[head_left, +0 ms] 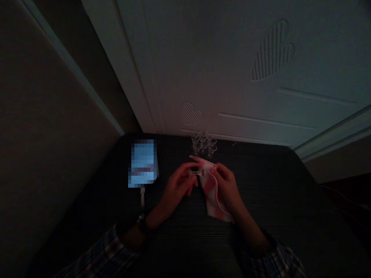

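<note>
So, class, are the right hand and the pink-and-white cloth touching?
Touching: the head view shows the right hand gripping the pink-and-white cloth near its top edge.

A lit device (142,162) with a blurred, pale blue screen sits at the left of the dark bench (269,177), with a white cable (142,197) running from its near edge. The bench top shows fine grain lines and rounded far corners, and a tiny scrap (234,144) lies near its back edge. Behind it rises a pale panel (226,77) bearing a large ribbed heart (272,52) at upper right, a smaller ribbed heart (191,114) lower down and straight raised mouldings (266,121). A dim brownish wall (43,127) fills the left side, while thin cords (342,196) show in shadow beyond the bench's right edge
</note>
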Motion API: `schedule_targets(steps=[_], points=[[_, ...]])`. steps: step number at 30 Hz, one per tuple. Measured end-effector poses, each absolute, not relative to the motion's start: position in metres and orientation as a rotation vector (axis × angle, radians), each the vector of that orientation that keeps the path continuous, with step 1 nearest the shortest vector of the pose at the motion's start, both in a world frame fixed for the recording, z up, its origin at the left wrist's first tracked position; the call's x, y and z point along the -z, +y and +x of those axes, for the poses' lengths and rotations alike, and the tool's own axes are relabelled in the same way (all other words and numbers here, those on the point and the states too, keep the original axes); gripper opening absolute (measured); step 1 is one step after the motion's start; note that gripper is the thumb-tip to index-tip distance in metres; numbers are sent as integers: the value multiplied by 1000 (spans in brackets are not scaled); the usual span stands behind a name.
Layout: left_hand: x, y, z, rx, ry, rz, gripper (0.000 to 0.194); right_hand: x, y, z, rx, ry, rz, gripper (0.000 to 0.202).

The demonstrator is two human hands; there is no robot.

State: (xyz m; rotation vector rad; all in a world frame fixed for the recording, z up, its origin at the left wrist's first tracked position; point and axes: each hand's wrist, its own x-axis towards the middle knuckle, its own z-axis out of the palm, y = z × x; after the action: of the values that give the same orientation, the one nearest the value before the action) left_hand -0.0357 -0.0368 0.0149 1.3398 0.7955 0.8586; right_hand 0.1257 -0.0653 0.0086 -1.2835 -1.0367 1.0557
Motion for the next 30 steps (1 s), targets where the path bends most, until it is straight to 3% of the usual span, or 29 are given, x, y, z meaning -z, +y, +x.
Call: schedule_targets(steps=[30], points=[[-12, -32, -36, -832, 905, 1310, 36, -6, -66, 125, -1067, -1060, -1273, 17]])
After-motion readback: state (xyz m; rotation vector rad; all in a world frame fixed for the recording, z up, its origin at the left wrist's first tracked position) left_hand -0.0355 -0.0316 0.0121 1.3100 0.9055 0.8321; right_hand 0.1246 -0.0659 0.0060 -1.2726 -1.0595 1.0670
